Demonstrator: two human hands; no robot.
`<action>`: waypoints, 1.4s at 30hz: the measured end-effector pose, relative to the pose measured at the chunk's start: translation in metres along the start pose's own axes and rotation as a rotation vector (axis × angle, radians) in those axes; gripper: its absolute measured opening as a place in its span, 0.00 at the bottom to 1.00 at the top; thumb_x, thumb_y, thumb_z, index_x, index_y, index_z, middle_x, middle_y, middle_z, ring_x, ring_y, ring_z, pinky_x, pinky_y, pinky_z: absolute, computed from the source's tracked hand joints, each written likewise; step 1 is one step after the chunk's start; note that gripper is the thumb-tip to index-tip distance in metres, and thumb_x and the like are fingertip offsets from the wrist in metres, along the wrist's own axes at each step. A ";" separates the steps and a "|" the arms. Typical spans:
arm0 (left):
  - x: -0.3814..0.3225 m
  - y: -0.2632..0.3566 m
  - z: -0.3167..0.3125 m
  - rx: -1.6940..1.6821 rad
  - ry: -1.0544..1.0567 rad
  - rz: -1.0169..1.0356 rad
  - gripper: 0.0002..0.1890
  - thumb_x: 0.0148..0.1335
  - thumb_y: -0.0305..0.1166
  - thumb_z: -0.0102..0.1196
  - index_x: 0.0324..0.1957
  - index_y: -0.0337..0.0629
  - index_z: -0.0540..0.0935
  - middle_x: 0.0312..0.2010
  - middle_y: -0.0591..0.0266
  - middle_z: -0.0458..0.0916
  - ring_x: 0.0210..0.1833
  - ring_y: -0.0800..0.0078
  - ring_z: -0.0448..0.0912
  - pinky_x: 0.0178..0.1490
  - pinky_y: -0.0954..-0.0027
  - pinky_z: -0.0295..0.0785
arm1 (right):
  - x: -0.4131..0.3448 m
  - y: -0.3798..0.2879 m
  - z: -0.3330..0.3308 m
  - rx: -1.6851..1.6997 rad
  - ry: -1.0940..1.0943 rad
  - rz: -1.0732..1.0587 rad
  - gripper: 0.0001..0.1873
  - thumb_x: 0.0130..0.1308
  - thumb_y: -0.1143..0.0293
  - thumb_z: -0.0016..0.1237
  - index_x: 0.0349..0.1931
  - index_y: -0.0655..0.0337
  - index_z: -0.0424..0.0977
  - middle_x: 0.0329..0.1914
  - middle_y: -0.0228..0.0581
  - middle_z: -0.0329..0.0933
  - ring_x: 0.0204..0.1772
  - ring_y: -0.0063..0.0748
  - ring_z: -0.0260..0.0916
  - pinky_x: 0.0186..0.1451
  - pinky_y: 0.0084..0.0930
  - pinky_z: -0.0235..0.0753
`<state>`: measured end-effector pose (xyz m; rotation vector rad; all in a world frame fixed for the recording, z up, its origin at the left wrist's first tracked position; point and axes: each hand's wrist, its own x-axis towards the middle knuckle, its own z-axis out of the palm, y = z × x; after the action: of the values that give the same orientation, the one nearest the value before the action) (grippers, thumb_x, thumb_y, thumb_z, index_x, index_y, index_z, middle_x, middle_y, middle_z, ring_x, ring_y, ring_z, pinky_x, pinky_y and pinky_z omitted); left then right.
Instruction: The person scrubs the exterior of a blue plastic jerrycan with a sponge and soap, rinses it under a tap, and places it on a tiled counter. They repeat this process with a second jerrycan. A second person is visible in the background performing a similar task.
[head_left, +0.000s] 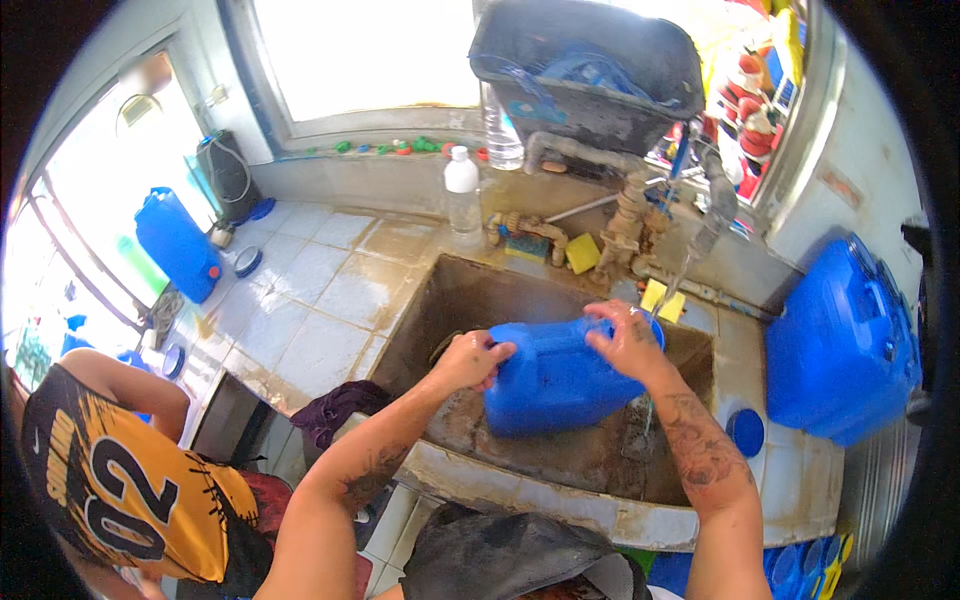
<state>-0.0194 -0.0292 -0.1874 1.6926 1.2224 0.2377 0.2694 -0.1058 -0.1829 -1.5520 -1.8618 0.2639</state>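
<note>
A blue plastic jerrycan (562, 382) lies on its side, tilted, over the stained sink basin (465, 292). My left hand (474, 360) grips its left end, thumb on top. My right hand (624, 339) is at the opposite end beside the round mouth, fingers apart and curved over the upper side; whether the fingertips press on it is unclear. From the tap (705, 244), a stream of water (670, 291) falls by the mouth and my right hand. Below that end, water runs down into the basin.
Blue jerrycans (836, 352) and a blue cap (745, 433) stand at right. Sponges (582, 253), a clear bottle (463, 199) and pipes (622, 225) line the sink's back. A purple cloth (341, 412) hangs at left. A co-worker (142, 487) stands at lower left.
</note>
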 end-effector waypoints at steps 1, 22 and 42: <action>0.002 -0.006 -0.001 0.127 0.069 0.292 0.18 0.65 0.38 0.61 0.49 0.32 0.81 0.34 0.50 0.85 0.33 0.60 0.85 0.37 0.60 0.81 | 0.003 -0.016 0.004 -0.185 -0.049 -0.174 0.24 0.60 0.65 0.60 0.57 0.60 0.76 0.47 0.45 0.83 0.55 0.49 0.79 0.65 0.41 0.75; 0.011 -0.070 0.006 0.227 0.104 0.672 0.30 0.66 0.41 0.61 0.68 0.49 0.71 0.29 0.48 0.82 0.31 0.52 0.83 0.39 0.54 0.78 | -0.003 -0.009 0.099 -0.450 0.081 -0.256 0.16 0.47 0.71 0.56 0.39 0.59 0.81 0.39 0.46 0.84 0.44 0.51 0.81 0.47 0.47 0.77; -0.050 -0.164 0.025 0.231 0.197 -0.071 0.34 0.69 0.59 0.52 0.67 0.46 0.74 0.61 0.46 0.78 0.64 0.49 0.76 0.66 0.55 0.71 | 0.013 -0.011 0.064 -0.281 0.138 -0.125 0.17 0.55 0.71 0.54 0.45 0.66 0.82 0.39 0.53 0.83 0.42 0.53 0.80 0.45 0.46 0.74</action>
<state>-0.1269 -0.0851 -0.3119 1.8529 1.5007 0.2304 0.2209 -0.0793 -0.2199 -1.5824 -1.9384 -0.1653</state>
